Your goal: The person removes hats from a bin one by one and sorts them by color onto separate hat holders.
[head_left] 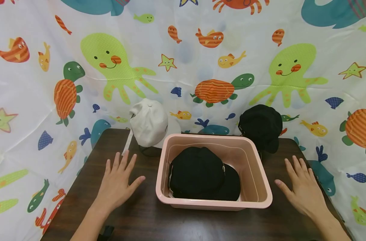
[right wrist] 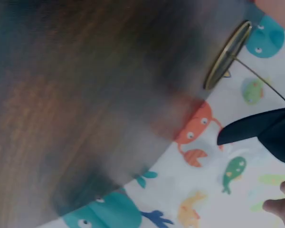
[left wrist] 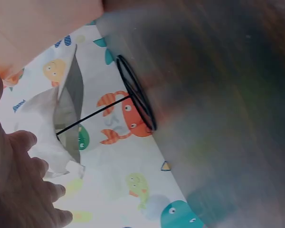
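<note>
A pink plastic bin stands mid-table with a black cap inside, its brim toward the right. My left hand is spread palm-down left of the bin, its straight fingers pointing at a white cap. That cap hangs on a black wire stand. To the bin's right, my right hand is likewise spread and holds nothing. A second black cap sits behind it on a gold-coloured stand. Whether either palm touches the table, I cannot tell.
The dark wooden table ends at a white curtain printed with sea animals, which hangs behind and at both sides. A white strap dangles from the white cap. Some small black object lies by my left forearm.
</note>
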Tool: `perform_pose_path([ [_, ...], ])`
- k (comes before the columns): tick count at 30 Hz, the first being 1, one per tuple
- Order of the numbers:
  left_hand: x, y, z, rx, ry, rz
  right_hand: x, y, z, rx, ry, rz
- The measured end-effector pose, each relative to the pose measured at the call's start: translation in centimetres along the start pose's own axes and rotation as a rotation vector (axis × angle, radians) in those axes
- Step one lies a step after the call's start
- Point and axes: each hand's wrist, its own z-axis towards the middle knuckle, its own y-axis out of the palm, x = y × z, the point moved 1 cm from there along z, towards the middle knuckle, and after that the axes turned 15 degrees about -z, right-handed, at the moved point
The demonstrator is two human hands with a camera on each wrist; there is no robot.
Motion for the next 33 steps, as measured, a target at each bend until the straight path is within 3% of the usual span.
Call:
perform_pose_path([
  [13,2.2,-1.3,0.6,0.044,0.099,0.006,-1.3,-2.6,0.8,0.061,-0.041,0.018],
  [21,3.5,-2.0,1.3,0.060,0.150,-0.011,-2.4,-4.2,1.8,0.152,-0.095,0.036],
  [33,5.2,-2.1,2.0,0.060,0.207,-0.068,-4.3,-5.5,3.2,0.220,-0.169,0.059],
])
